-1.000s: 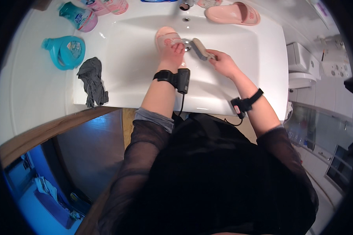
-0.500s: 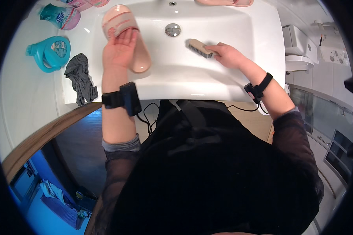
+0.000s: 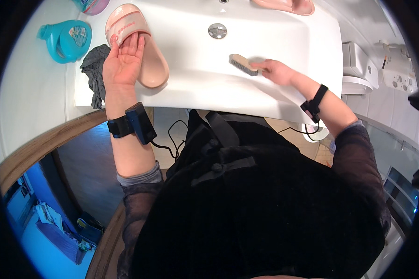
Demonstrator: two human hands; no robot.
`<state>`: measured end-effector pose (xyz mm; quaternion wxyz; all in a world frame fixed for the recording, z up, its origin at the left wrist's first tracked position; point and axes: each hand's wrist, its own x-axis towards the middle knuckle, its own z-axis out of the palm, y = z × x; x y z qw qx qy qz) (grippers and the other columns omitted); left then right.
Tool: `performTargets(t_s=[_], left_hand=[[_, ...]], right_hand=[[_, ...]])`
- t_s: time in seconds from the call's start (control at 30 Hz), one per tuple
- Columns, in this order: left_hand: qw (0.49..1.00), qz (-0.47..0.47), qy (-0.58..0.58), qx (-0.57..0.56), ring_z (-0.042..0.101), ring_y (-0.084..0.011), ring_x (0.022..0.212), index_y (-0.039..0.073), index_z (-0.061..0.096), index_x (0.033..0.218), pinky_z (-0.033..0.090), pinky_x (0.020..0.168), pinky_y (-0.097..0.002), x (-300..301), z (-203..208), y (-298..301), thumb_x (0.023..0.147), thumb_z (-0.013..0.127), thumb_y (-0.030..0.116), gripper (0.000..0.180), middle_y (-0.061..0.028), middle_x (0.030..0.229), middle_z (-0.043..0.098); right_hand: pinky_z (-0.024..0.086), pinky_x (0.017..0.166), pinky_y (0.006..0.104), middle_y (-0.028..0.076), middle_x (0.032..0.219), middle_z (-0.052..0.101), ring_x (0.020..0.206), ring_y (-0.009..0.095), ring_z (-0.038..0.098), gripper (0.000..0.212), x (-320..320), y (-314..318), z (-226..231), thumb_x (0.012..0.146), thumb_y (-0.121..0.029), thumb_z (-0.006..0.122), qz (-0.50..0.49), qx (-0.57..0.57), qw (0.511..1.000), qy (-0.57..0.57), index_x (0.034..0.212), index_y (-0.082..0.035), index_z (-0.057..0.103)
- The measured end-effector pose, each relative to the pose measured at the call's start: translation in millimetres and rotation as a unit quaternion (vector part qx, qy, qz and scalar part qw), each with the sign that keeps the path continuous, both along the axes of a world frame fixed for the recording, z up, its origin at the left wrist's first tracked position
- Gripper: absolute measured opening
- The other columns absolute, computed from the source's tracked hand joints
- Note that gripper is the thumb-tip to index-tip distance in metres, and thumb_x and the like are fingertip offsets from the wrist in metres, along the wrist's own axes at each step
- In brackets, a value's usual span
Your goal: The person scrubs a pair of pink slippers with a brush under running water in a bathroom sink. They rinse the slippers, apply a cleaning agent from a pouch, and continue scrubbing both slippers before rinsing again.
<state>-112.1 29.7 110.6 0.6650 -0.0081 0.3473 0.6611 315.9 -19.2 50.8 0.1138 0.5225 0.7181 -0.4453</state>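
So the left hand (image 3: 122,63) was spread wide, palm up, resting on a pink slide sandal (image 3: 139,46) at the sink's (image 3: 195,65) 9 o'clock edge. Right hand (image 3: 277,72) had its fingers wrapped around a scrub brush (image 3: 243,64), bristles lying on the basin at about 4 o'clock from the drain (image 3: 217,30). Grey rag (image 3: 94,72) and teal detergent bottle (image 3: 67,41) sat just left of the sandal.

- White sink basin (image 3: 274,69): pink slipper (image 3: 146,56) at left edge, scrub brush (image 3: 243,64) centre-right.
- White counter (image 3: 28,88) to left: teal detergent bottle (image 3: 67,39), grey cloth (image 3: 94,69).
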Motion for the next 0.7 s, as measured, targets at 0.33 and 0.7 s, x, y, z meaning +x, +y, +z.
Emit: performTargets(t_s=[0.33,0.7], left_hand=[[1.000,0.008,-0.001,-0.011,0.047,-0.0348,0.133,0.000,0.048,0.130,0.034,0.113,-0.0532,-4,20,-9,0.106,0.038,0.021,0.034,-0.0182,0.138,0.053],[1.000,0.018,-0.011,-0.003,0.049,-0.0345,0.132,0.000,0.051,0.129,0.034,0.114,-0.0540,-16,26,-18,0.104,0.042,0.017,0.032,-0.0225,0.136,0.054]], right_hand=[[0.048,0.064,0.0233,0.000,0.104,0.060,0.073,0.008,0.050,0.053,-110,55,-12,0.091,-0.011,0.058,-0.164,-0.198,0.954,0.154,0.142,-0.026,0.052],[0.047,0.099,0.0398,0.014,0.123,0.062,0.110,0.031,0.059,0.056,-150,48,-42,0.088,-0.004,0.051,0.122,0.093,0.984,0.088,0.141,-0.023,0.053]])
